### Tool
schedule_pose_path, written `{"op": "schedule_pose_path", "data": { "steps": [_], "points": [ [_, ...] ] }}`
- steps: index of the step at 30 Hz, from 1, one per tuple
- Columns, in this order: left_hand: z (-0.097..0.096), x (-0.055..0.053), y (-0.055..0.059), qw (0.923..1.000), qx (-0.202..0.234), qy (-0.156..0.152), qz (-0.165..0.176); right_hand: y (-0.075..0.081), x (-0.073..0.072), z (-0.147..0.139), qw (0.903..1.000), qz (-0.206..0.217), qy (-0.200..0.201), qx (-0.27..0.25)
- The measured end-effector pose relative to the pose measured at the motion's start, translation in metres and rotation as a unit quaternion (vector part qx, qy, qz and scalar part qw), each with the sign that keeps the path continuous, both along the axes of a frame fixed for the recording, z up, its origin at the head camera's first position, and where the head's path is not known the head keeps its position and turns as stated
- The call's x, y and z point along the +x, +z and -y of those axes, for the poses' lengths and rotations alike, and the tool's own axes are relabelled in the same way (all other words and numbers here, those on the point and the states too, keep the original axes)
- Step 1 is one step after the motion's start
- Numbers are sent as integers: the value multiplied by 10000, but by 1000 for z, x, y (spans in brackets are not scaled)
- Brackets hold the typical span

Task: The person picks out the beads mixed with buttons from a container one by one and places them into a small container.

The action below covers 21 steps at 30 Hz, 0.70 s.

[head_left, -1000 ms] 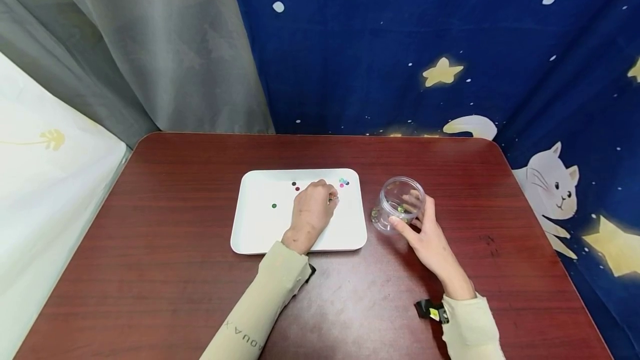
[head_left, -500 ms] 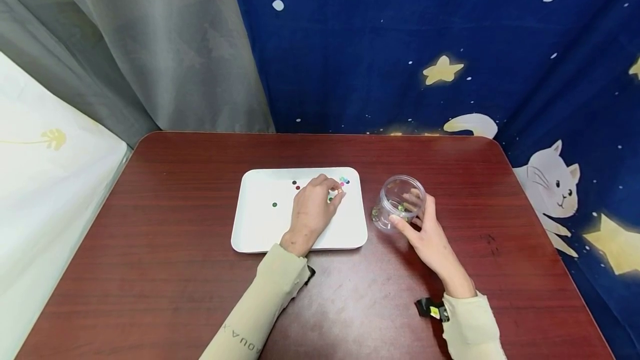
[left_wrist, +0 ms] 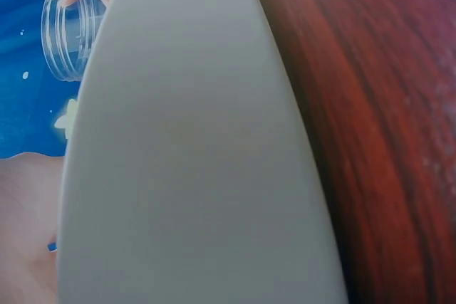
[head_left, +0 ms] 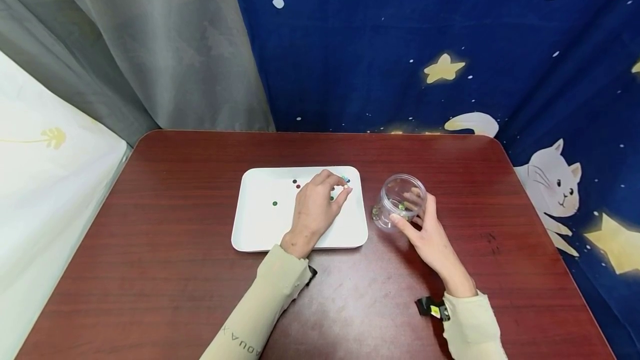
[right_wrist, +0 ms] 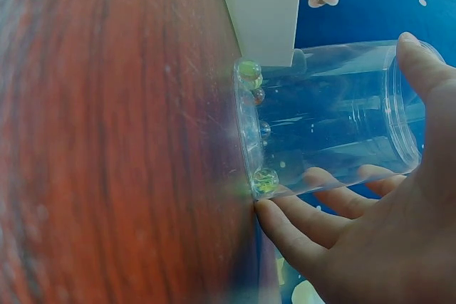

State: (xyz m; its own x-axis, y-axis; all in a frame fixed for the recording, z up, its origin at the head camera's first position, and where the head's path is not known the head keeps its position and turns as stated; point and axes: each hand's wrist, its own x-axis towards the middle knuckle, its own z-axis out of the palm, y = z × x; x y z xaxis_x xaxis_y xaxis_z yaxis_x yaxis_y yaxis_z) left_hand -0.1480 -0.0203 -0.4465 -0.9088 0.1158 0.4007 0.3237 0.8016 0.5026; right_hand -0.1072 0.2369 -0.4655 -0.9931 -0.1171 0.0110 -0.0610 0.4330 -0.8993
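My left hand (head_left: 314, 210) is over the right half of the white tray (head_left: 257, 229). Its thumb and index finger pinch a tiny pale-orange round piece (head_left: 345, 186), which looks like a marble; the right wrist view shows these fingertips too. Just below them is a small green round piece (head_left: 332, 198). My right hand (head_left: 430, 235) grips a clear plastic jar (right_wrist: 335, 115) standing upright without a lid beside the tray, thumb near the rim and fingers round the far side. Several glass marbles with coloured swirls (right_wrist: 265, 181) lie on the jar's bottom.
On the tray are a dark green round piece (head_left: 275, 203), a blackish one (head_left: 294, 181), a red one (head_left: 298, 186) and a blue cluster (head_left: 346, 179) in the far right corner. A reddish-brown table (head_left: 175, 210) bears everything, with curtains (head_left: 350, 43) behind it.
My left hand has shifted slightly right and away from me, its thumb and index finger stretching out with the tiny piece between them. The pink piece is now hidden. My right hand keeps the jar in place.
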Motion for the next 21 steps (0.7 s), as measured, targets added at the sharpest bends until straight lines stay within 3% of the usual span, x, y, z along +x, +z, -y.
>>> {"op": "schedule_pose_path", "data": {
  "steps": [12, 21],
  "points": [
    [-6, 4, 3, 9981, 387, -279, -396, 0, 0, -1, 10000, 16, -11, 57],
    [-11, 6, 3, 9973, 524, -332, -393, 0, -1, 0, 10000, -81, -12, 28]
  ]
}}
